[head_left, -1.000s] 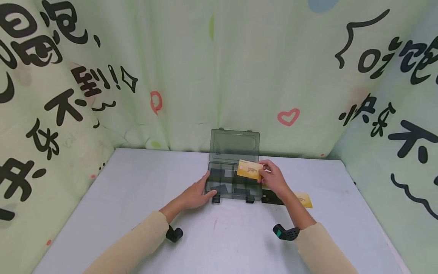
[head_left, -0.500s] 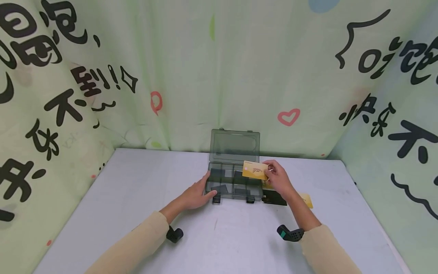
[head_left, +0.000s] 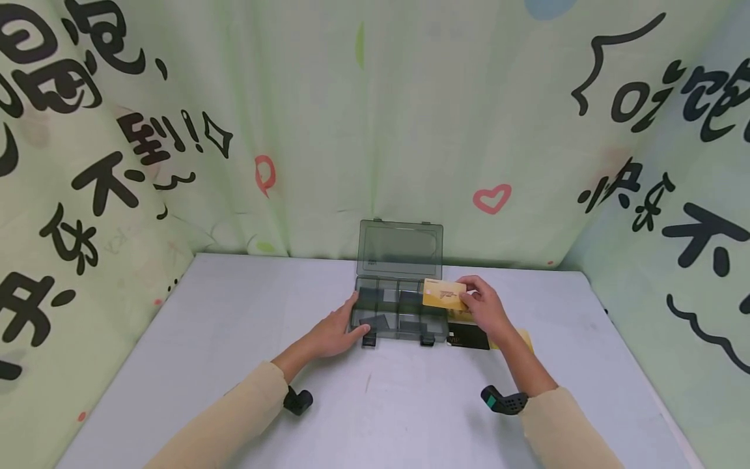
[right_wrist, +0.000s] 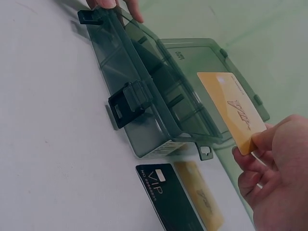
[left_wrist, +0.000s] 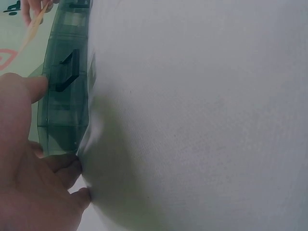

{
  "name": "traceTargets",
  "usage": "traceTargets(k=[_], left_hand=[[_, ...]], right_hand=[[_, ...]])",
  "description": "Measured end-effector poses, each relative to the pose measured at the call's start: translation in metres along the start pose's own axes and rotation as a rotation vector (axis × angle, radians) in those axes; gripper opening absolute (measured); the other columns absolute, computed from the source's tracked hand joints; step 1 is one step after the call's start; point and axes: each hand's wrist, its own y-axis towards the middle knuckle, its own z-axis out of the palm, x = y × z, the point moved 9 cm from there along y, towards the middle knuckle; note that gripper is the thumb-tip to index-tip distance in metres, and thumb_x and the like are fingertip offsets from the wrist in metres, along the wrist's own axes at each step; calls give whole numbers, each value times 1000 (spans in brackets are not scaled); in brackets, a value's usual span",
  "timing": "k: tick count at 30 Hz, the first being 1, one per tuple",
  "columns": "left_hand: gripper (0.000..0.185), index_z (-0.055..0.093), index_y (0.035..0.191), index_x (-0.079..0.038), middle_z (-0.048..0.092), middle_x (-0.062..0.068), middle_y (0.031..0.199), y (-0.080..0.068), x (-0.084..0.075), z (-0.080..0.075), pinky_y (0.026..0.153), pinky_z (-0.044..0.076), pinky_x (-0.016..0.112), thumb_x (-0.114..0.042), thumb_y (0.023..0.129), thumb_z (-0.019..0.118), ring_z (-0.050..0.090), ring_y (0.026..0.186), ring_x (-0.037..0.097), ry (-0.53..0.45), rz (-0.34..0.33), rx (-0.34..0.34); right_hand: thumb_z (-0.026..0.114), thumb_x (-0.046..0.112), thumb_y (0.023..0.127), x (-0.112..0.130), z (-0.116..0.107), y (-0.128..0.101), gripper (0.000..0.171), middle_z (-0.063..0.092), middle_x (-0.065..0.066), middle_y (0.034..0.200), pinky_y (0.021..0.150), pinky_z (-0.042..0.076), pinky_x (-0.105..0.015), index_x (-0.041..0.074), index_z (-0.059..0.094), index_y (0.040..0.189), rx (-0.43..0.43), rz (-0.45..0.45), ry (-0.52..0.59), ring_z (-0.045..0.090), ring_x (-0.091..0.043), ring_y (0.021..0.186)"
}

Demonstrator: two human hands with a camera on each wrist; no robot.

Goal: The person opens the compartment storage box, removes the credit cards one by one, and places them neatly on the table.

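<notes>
In the head view, a clear grey-green compartment box [head_left: 404, 335] stands mid-table, its lid [head_left: 401, 249] raised at the back. My left hand [head_left: 333, 333] holds the box's front left corner, thumb at the front and fingers along the side. The right hand [head_left: 487, 309] pinches a gold card [head_left: 441, 294] by its right end, above the box's right side. Clearer in the right wrist view, this card [right_wrist: 230, 103] is tilted, with printed lettering facing up. Beside the box lie a black VIP card [head_left: 467, 336] and another gold card [right_wrist: 199, 190].
Dark flat pieces [head_left: 375, 322] sit in some of the box compartments. A further yellow card [head_left: 525, 337] lies partly hidden beneath the right forearm. A printed curtain [head_left: 316, 130] hangs behind the white table [head_left: 246, 293].
The right hand has drawn the gold card rightward from over the box's middle, uncovering more of the black card. The left hand stays at the box's corner.
</notes>
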Motion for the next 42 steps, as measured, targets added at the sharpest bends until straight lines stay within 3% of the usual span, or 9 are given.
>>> traceTargets(k=[9,16,23,33,42], left_hand=[[79,9,157,-13,22,10,161,1,3,0,120,22,52,-49,99,47,31,145,34,-6,-9,-6],[79,8,157,-14,21,10,161,1,2,0,118,25,54,-50,98,47,31,144,36,-4,-11,-4],[79,8,157,-14,22,10,161,1,3,1,117,27,53,-50,98,47,33,144,34,7,-11,-6],[80,7,157,-14,21,10,162,1,4,1,119,23,53,-51,98,46,31,144,35,11,-19,-3],[80,7,157,-14,20,9,162,3,3,2,121,20,51,-50,99,47,29,146,33,7,-13,-2]], right_hand=[[43,13,103,-10,-12,-2,29,47,-16,123,86,52,-30,7,50,131,-19,32,-45,52,-28,103],[45,13,103,-18,-21,-4,28,48,-17,122,79,51,-28,8,51,130,-32,57,-76,55,-27,98],[46,11,102,-21,-30,-8,27,49,-17,118,79,54,-33,6,52,127,-62,35,-89,57,-25,92],[47,14,102,-33,-41,-8,27,51,-17,119,75,49,-20,9,53,128,-86,43,-131,56,-27,95],[47,14,102,-37,-51,-10,27,52,-17,121,77,45,-23,10,54,128,-109,76,-168,53,-27,95]])
